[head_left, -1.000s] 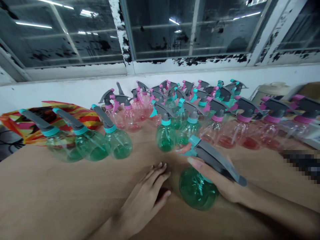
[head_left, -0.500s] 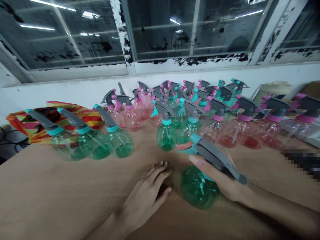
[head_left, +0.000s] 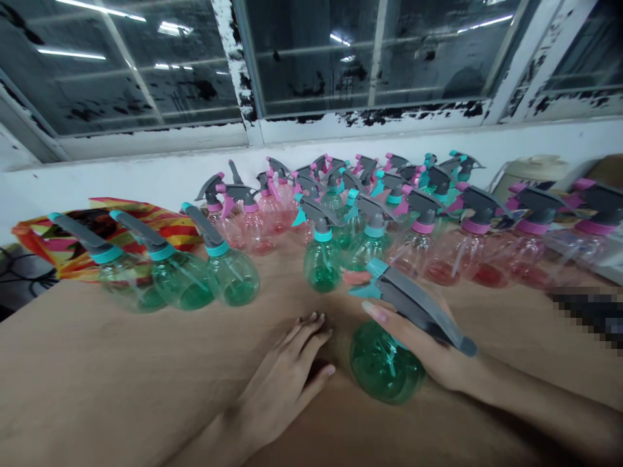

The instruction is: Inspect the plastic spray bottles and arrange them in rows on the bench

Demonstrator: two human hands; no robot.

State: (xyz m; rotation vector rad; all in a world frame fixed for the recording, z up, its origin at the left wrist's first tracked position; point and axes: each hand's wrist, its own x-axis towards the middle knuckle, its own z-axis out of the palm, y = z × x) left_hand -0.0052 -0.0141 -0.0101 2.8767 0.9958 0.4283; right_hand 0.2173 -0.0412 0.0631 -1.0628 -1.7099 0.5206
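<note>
A green spray bottle [head_left: 384,363] with a grey trigger head and teal nozzle stands on the brown table [head_left: 121,376] in front of me. My right hand [head_left: 418,340] is wrapped round its neck under the trigger head, fingers closed on it. My left hand [head_left: 287,383] lies flat on the table just left of the bottle, fingers stretched out, holding nothing. Three more green bottles [head_left: 180,272] stand in a row at the left.
Many pink and green spray bottles [head_left: 389,214] crowd the back of the table below a white wall and dark windows. A striped red and yellow bag [head_left: 73,227] lies at the far left. A cream container [head_left: 530,172] sits at the far right.
Almost nothing has moved. The bottle in my right hand shifted slightly up and left; my left hand stayed flat on the table.
</note>
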